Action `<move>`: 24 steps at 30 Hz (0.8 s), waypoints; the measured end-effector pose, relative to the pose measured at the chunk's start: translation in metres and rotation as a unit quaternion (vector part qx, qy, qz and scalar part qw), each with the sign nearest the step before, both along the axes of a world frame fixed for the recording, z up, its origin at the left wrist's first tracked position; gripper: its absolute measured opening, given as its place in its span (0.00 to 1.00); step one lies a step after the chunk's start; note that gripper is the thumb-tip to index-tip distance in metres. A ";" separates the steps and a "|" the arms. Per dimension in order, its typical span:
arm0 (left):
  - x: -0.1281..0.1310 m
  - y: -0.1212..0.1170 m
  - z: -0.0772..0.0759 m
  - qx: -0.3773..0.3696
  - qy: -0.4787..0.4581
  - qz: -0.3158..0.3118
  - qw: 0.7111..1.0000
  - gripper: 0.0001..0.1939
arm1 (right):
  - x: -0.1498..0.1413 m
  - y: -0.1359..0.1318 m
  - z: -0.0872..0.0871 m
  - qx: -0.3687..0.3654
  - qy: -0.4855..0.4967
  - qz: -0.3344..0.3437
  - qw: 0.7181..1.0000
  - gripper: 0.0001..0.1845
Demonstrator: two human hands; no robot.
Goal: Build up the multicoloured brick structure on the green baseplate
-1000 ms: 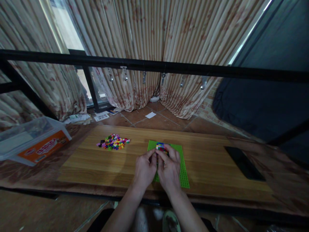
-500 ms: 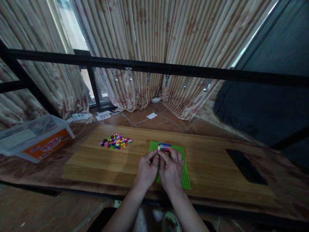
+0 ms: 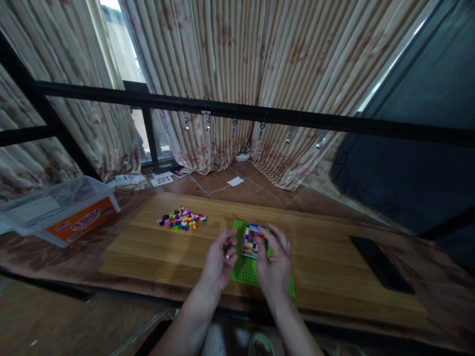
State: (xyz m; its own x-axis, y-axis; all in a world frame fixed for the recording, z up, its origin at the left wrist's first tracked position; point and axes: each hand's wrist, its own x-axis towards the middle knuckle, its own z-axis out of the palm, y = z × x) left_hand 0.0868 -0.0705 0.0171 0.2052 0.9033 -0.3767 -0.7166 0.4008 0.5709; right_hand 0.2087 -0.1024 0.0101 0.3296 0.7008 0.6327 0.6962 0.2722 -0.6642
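A block of many-coloured toy bricks [image 3: 251,239] sits on a green studded baseplate [image 3: 245,271]. My left hand [image 3: 219,261] is just left of the block, its fingers curled round small bricks; a white brick [image 3: 227,257] shows among them, and a dark bit above it is too small to make out. Over the right side of the block is my right hand [image 3: 275,262], thumb and fingers apart, with nothing visible between them. Whether its fingertips touch the bricks I cannot tell. A pile of loose coloured bricks [image 3: 182,218] lies to the left on the wooden board.
A clear plastic box [image 3: 83,190] with an orange label stands at the left. On the right of the wooden board [image 3: 319,257] lies a flat black object [image 3: 382,264]. A black metal rail [image 3: 230,108] crosses in front of the curtains.
My hands were together over the block; now they are apart, the left drawn to the left and the right shifted right. More of the block's top shows. The camera view has turned slightly left.
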 end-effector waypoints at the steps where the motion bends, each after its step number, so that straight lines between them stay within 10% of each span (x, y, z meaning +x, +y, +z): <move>1: -0.002 0.000 0.003 -0.011 -0.039 0.000 0.999 0.15 | 0.000 -0.001 0.001 0.002 0.023 0.005 1.000 0.14; 9: -0.006 -0.002 0.014 -0.036 -0.124 0.008 0.992 0.20 | -0.016 -0.013 0.006 -0.053 0.036 0.134 0.989 0.08; 24: -0.005 -0.010 0.021 0.086 -0.116 -0.015 0.989 0.25 | -0.027 -0.014 0.002 -0.097 0.006 0.152 0.984 0.09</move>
